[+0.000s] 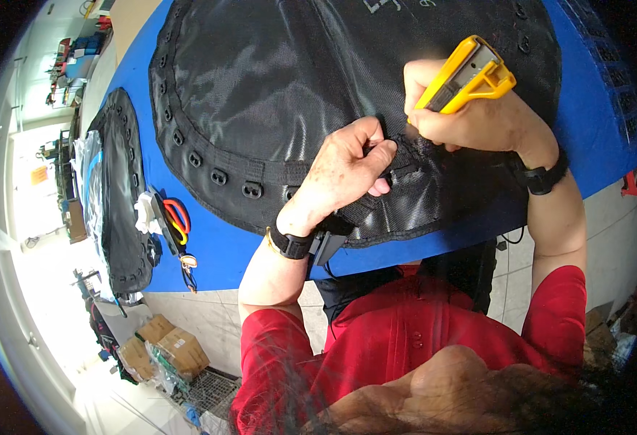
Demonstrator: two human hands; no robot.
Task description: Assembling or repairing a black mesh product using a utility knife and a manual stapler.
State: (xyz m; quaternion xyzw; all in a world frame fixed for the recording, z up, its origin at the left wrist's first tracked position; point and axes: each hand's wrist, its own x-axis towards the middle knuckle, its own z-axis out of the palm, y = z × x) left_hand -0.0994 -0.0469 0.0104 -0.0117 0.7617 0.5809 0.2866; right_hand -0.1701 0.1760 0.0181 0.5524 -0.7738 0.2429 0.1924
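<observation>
Black panel [246, 94] with eyelets around its curved rim lies across the blue table [213, 257], mostly toward twelve o'clock from the left hand [351, 163], whose thumb and fingers are closed on bunched material near its lower edge. Between two and three o'clock from there, just beside it, the right hand [478, 125] is clamped around a yellow knife [471, 69]; I cannot tell whether its tip touches anything. Between eight and nine o'clock lies an orange-handled tool [178, 217]; at nine, farther off, a smaller black piece [120, 210].
</observation>
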